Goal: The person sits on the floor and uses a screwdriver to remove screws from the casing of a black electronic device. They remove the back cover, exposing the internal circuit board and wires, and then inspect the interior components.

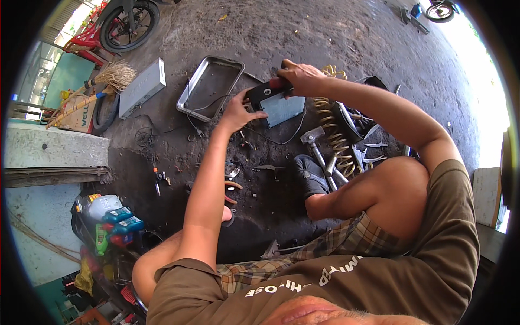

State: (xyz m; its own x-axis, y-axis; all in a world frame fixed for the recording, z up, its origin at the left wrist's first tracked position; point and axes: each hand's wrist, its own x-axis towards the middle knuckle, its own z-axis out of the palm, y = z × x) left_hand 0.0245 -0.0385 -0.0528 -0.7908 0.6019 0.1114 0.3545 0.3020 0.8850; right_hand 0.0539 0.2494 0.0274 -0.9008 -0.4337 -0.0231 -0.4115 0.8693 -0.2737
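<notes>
Oily dark floor (pixel 281 216) under both hands (pixel 238 115) gripping a black box (pixel 273 97).

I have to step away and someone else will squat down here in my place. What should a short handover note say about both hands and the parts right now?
Left hand: fingers on the near left end of the black boxy part, steadying it.
Right hand: wrapped over the part's top, gripping it along with something red, hard to identify.
The part is held up above the floor, a grey flat panel against its underside, a thin cable hanging from it.
Metal tray lies left of it; hammer and coil spring lie below the right arm.
How far the work has got cannot be told.
</notes>
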